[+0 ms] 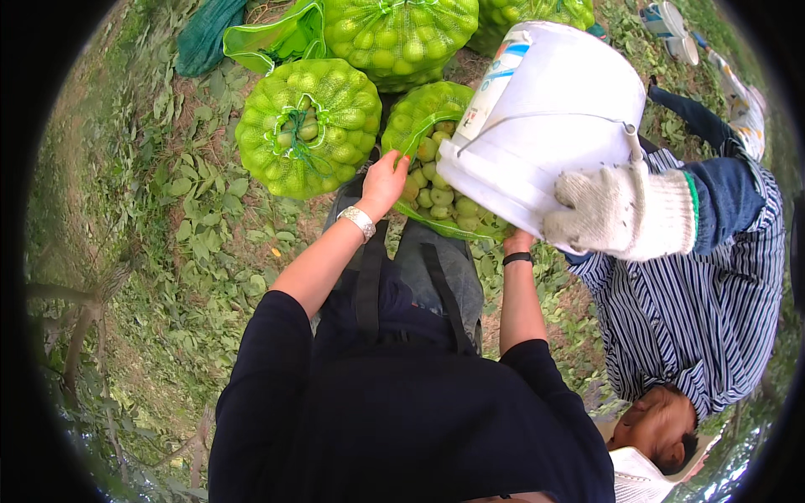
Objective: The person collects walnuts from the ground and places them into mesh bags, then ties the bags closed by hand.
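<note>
- While fruit pours, a tied green mesh sack [308,126] of green fruit rests on the leafy ground at ten o'clock.
- Left hand [383,183] pinches the open mesh bag [436,180] rim at twelve o'clock, its grip narrow, holding the mouth wide.
- Right hand [517,241], at one o'clock, sits under the bag's far edge; its grip I cannot tell.
- A co-worker's gloved hand [625,211] tips a white bucket [549,113] into the bag, at two o'clock.

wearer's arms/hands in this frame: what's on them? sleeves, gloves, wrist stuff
Both hands are bare, no gloves. The left hand has a wide silver-coloured bracelet at the wrist; the right hand, mostly hidden, has a thin black band. Dark navy or black sleeves are pushed up above the elbows, leaving the forearms uncovered. The knit glove belongs to another person.
</note>
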Available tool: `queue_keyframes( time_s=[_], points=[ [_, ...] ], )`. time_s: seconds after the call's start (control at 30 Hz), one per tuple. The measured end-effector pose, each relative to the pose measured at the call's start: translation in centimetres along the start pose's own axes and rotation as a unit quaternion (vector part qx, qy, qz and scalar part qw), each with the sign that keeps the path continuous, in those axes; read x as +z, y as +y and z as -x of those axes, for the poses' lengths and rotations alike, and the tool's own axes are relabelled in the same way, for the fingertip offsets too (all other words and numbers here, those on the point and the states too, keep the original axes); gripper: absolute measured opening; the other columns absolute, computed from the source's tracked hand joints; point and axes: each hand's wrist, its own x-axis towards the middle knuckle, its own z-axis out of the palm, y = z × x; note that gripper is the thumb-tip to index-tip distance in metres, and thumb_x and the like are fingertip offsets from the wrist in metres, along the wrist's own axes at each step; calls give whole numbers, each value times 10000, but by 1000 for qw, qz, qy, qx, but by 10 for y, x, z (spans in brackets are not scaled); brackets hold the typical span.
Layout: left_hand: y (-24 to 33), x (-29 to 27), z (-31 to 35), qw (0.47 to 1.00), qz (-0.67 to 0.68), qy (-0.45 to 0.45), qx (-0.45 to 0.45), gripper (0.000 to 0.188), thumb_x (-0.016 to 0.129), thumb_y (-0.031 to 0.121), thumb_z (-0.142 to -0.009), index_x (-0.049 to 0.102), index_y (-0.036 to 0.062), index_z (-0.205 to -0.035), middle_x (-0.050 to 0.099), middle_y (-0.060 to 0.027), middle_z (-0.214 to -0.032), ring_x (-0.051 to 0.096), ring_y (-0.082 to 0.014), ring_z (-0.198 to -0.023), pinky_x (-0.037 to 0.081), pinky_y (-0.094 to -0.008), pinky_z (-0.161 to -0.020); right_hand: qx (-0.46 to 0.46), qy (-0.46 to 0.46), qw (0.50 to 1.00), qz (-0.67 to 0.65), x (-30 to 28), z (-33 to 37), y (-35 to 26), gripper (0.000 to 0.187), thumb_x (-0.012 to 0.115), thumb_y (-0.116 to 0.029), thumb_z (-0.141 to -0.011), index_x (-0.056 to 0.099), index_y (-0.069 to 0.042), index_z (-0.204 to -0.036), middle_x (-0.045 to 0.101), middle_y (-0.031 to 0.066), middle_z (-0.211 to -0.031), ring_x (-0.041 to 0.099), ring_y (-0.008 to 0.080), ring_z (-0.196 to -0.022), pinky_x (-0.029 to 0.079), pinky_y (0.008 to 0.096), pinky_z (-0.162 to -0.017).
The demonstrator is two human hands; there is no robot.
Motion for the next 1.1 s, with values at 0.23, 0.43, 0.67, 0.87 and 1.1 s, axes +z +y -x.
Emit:
queue_keyframes(
  time_s=[0.23,0.43,0.67,0.87,1.1],
  points=[
    [-18,-57,-44,996,57,65,16,227,455,218,-848,528,3,-833,542,-178,-661,529,-293,-595,412,-365,-566,-189,43,944,267,80,74,-16,365,421,-281,-883,479,-15,-1126,532,80,-1095,515,225,-990,421,360,-846],
    [-4,-25,-24,997,81,10,3,223,440,230,-860,508,19,-850,548,-210,-715,538,-372,-680,413,-405,-595,-70,-17,992,107,15,17,-20,369,413,-284,-902,436,-54,-1190,509,68,-1136,505,221,-1025,432,380,-845],
    [-10,-15,-15,999,43,20,5,249,428,264,-865,510,29,-885,552,-211,-731,531,-392,-705,414,-420,-609,-84,-24,982,167,8,14,-8,419,454,-263,-893,421,21,-1199,502,91,-1151,501,184,-995,402,312,-843],
    [-7,-19,-12,999,39,26,-14,276,436,297,-858,504,38,-926,570,-203,-748,546,-385,-737,426,-427,-638,-229,-48,821,521,2,19,-19,419,493,-249,-859,448,78,-1117,528,121,-1020,483,187,-913,400,298,-770],
    [-5,-26,-3,1000,4,-19,-14,346,498,302,-823,476,15,-1015,580,-222,-765,564,-376,-752,437,-432,-665,-572,-95,450,679,-19,-27,-6,331,539,-219,-844,510,2,-1089,548,133,-1058,492,239,-975,361,358,-860]
  ],
)
